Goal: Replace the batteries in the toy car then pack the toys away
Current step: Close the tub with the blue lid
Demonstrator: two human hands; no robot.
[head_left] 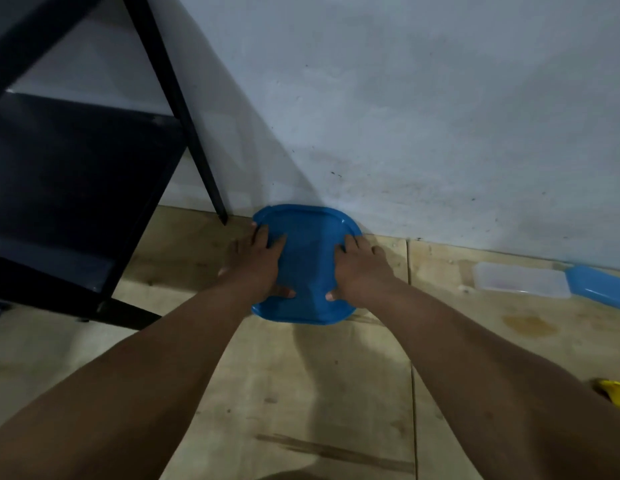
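Fingers of the left hand (258, 263) lie spread and fairly straight on the blue lid (307, 265), thumb low on its near part; released, pressing flat, nothing grasped. Right hand (359, 268) much the same: fingers laid over the lid's right side, thumb near the front edge, pressing, not clenched.

Step in hand, as I judge it: seating the lid on a container of packed toys. To do it well, press evenly on opposite sides, then work round the rim corner by corner, checking the near edge sits flush.

Lid: bright blue plastic, squarish with rounded corners, raised rim line, slightly glossy. It sits on the wooden floor (301, 393) right against the pale wall (405, 116). Container beneath hidden; contents cannot be told.

Outward: black shelf frame (184, 109) at left; clear plastic box (521, 280) and another blue piece (599, 287) at right by the wall; a yellow object (615, 393) at the right edge, too cropped to name.
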